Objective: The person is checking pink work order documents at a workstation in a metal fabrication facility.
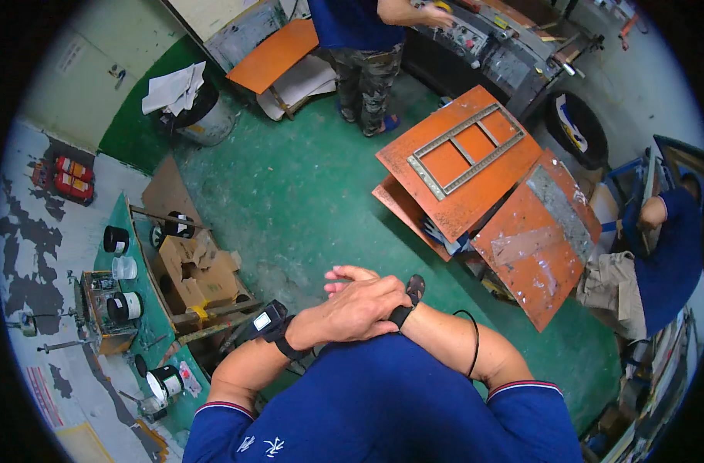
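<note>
My left hand reaches across my body and lies over my right wrist. Its fingers curl round the black wrist strap there. Most of my right hand is hidden beneath it; the fingers that show point left, stretched out and a little apart. On my left wrist a second black band carries a small dark device with a lit screen. A thin black cable loops by my right forearm. Both hands are held in front of my chest, away from the furniture.
Ahead to the right, orange boards bear a metal frame. A green bench with ink tubs stands left, above a torn cardboard box. One person stands at a machine ahead; another is at the right.
</note>
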Available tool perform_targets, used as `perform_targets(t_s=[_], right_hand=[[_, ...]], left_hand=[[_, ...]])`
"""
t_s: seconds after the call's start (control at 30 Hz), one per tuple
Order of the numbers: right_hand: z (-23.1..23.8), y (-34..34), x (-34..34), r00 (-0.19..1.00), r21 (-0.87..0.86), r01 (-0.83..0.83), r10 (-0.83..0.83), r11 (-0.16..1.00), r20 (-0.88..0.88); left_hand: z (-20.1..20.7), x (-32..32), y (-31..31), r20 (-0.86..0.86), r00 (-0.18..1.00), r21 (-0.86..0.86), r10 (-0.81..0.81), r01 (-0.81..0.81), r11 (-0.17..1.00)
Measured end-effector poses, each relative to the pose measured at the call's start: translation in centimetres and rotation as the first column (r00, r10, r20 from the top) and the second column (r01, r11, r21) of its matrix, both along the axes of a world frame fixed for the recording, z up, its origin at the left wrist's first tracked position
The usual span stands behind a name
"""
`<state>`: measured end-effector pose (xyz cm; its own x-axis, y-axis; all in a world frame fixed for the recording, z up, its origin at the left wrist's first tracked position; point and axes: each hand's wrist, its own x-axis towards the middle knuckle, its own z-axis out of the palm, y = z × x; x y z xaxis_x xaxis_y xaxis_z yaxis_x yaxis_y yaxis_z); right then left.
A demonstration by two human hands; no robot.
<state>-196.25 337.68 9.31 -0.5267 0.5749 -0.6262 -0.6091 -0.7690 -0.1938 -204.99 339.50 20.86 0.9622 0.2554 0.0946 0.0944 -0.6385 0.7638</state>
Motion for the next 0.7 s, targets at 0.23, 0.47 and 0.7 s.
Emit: perform_targets(t_s=[0.23,0.47,0.7], right_hand=[[3.7,4.5,4.2,0.95,0.045,0.261,-0.249,0.964,-0.188],[4.0,4.0,5.0,0.915,-0.019,0.338,-0.334,0.941,-0.227],[-1.0,0.6,2.9,0.987,-0.057,0.12,-0.125,0.991,-0.1]], left_hand=[[0.7,0.9,1.2,0.262,0.964,0.152,0.05,-0.092,0.984],[-1.7,1.6,0.7,0.426,0.904,0.186,0.041,-0.132,0.974],[-2.7,0.6,-0.1,0.255,0.954,-0.159,0.157,-0.119,0.98]])
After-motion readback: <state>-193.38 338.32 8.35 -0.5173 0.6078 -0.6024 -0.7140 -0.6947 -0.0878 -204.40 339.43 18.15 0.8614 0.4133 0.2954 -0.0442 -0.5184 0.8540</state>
